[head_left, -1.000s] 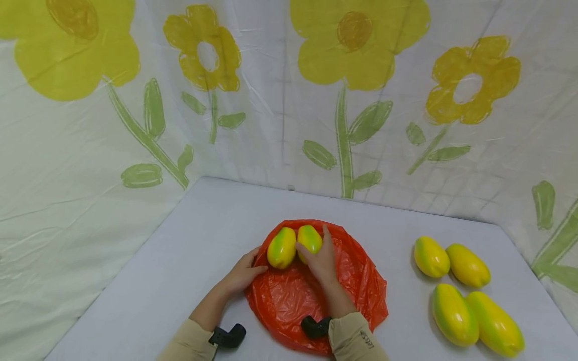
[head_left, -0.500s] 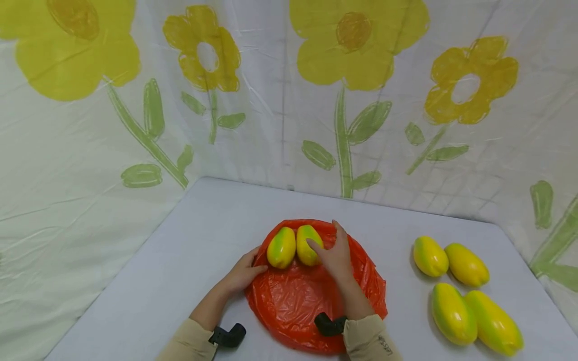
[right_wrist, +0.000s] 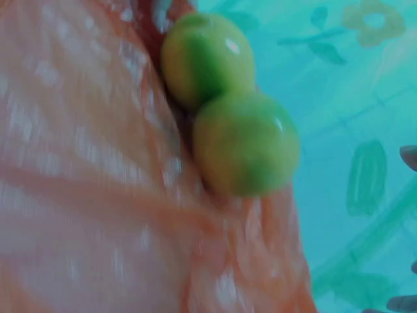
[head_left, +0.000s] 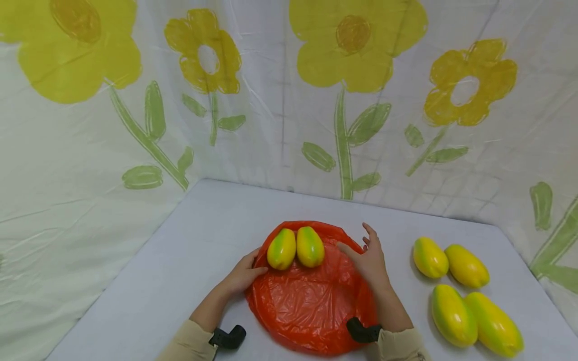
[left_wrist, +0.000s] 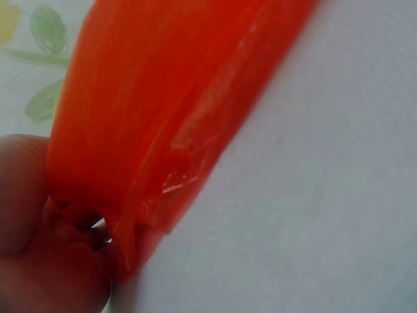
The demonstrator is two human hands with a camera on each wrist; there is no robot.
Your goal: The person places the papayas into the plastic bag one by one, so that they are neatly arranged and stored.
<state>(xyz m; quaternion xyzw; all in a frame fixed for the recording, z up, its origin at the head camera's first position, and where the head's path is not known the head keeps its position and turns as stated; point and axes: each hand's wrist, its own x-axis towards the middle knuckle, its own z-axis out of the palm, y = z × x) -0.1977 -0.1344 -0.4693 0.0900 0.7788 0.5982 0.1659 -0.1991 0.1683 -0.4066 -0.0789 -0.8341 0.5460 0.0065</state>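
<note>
A red plastic bag [head_left: 307, 306] lies spread out with its mouth facing up. Two yellow-green papayas [head_left: 282, 249] [head_left: 310, 246] sit side by side inside it, at the far rim. My left hand [head_left: 244, 273] grips the bag's left edge; in the left wrist view the thumb and fingers [left_wrist: 19, 195] pinch the red plastic [left_wrist: 150, 98]. Over the bag's right edge, my right hand [head_left: 372, 265] holds nothing, its fingers spread. The right wrist view shows the papayas [right_wrist: 247, 143] against the bag, with fingertips [right_wrist: 409, 156] just entering at the right.
Several more papayas [head_left: 453, 316] lie in a loose group on the right of the white table [head_left: 180, 260]. A curtain with painted flowers [head_left: 353, 34] hangs behind the table. Each wrist wears a black camera mount [head_left: 229, 337].
My right hand has let go of the right-hand papaya and moved right, to the bag's right edge. The left hand keeps its grip on the bag.
</note>
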